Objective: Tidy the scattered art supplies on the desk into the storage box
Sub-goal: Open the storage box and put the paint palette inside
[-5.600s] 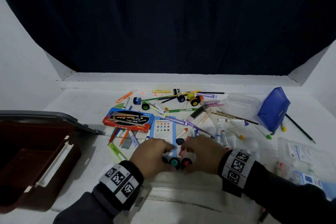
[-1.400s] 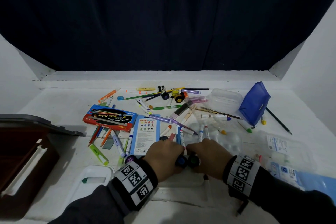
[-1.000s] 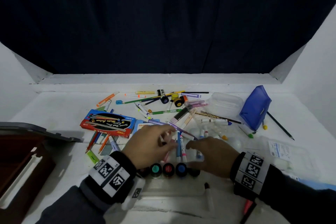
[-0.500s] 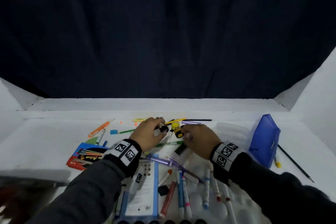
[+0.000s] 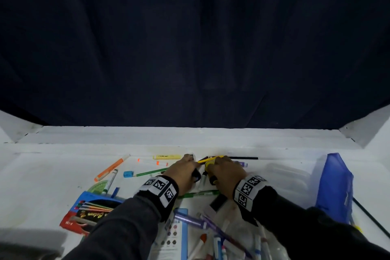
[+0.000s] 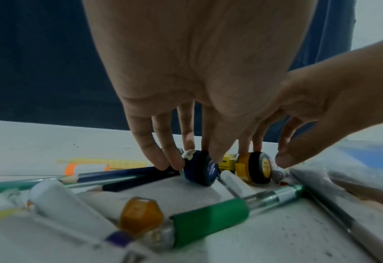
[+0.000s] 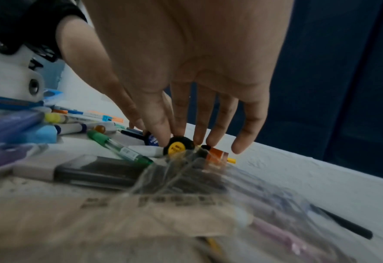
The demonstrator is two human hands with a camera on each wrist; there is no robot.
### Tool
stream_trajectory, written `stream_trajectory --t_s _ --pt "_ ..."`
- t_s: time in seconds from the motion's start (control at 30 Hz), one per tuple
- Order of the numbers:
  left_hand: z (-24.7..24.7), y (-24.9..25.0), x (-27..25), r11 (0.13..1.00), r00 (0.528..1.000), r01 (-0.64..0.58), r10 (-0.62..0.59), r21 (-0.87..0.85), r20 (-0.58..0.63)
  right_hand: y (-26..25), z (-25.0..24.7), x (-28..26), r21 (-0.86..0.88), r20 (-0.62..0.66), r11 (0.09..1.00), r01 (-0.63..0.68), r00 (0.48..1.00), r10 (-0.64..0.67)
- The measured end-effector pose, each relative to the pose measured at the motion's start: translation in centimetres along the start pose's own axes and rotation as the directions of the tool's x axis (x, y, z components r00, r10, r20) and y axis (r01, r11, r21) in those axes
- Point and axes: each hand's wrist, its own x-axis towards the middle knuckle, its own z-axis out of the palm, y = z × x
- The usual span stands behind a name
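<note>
Fingers [image 6: 156, 156] of the left hand [image 5: 183, 172] reach down almost straight, tips bunched round a small blue paint pot [image 6: 200, 170] lying on its side on the table [image 5: 52, 175], its lid turned toward the person. Thumb and forefinger close on the pot's round edge while the outer two fingertips rest on dark pencils [image 6: 123, 176] that lie flat, running leftward from the pot. The palm hangs above, wrist raised.

Just beside it, the right hand [image 5: 226, 172] is posed the same way, palm down and fingers pointing toward the far edge. Its thumb and first fingers pinch a yellow-lidded paint pot [image 7: 178, 146], also on its side with the lid facing back; an orange pot [image 7: 216, 154] lies just behind it, near the remaining fingertips, though contact there cannot be told. The little finger stands spread apart, touching nothing.

Both forearms stretch forward in dark sleeves with patterned wristbands. Nearer the person, a green pen [image 5: 198, 194] lies crosswise under the wrists. An orange marker [image 5: 110, 168] lies at a slant to the left, a red pencil box [image 5: 88, 213] sits near the left elbow, and a blue pouch [image 5: 335, 188] stands off to the right.
</note>
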Motion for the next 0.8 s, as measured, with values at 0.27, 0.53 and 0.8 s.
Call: stream_trajectory --t_s 0.27,0.53,0.8 --pt "-0.8 0.3 -1.5 0.999 0.999 0.036 -0.036 0.010 -0.004 -1.0 -0.1 -0.8 -0.105 -0.029 0.994 -0.002 1.000 -0.001" --pt "-4.2 1.3 -7.7 0.904 0.960 -0.019 -0.102 -0.426 -0.259 -1.0 -1.7 -6.9 0.431 -0.383 0.890 0.152 0.923 0.028" --pt "-5.1 4.9 -18.1 0.744 0.936 -0.195 -0.053 -0.639 -0.347 -2.9 -2.7 -17.5 0.697 -0.472 0.649 0.304 0.876 0.097"
